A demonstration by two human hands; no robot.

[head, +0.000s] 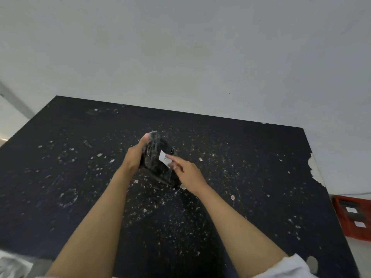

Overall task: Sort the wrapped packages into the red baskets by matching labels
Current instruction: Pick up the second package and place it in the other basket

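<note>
Both bare forearms are reaching out over the black, white-flecked desk [80, 157], meeting near its middle. The left hand [134, 157] is cupping the left side of the package [155, 167], palm against the wrap, thumb stretched up along its top corner; the rest of its fingers are going behind the package and I cannot tell how they sit. The right hand [187, 172] is coming in from the right with the forefinger stretched out, its tip touching the white label [165, 159], while the other fingers are curling loosely under, pinching nothing. The package, dark and wrapped in shiny clear film, is standing tilted, its lower edge on or just above the desk; which one is unclear. The mark on the label is too blurred to read. At the right edge, beyond the desk, a red basket [337, 205] is being cut off by the frame, with dark packages bearing white labels lying inside. A white sleeve [291, 267] is showing at the bottom right.
</note>
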